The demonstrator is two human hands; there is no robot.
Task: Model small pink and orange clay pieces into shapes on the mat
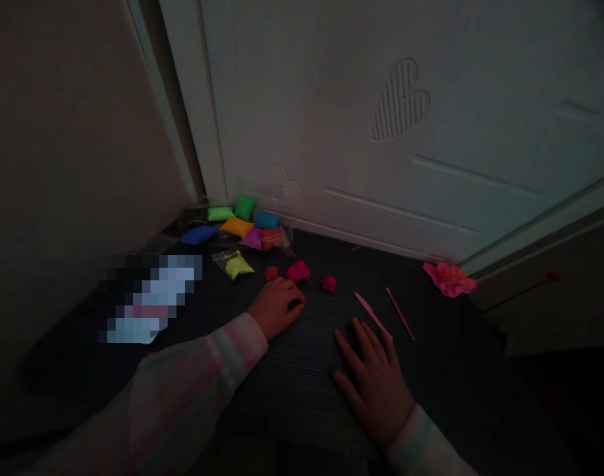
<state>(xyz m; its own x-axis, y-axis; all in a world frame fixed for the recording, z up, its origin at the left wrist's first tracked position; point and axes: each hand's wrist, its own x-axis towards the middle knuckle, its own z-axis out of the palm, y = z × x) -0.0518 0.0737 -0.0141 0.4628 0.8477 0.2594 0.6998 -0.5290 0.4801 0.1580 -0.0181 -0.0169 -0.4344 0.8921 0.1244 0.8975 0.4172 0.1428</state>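
Barely discernible, red bit at left hand

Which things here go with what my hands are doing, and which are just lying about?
Likely in the job:
red bit at left hand
coloured lumps
pink knife-shaped tool by right hand
pink stick
coloured packets

Probably lying about:
pink flower
pixelated object

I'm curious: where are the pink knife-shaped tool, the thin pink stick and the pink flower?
Pink knife-shaped tool (368, 308): head view, on its blade.
Thin pink stick (400, 314): head view, midway along its shaft.
Pink flower (449, 279): head view, near the middle of its bloom.
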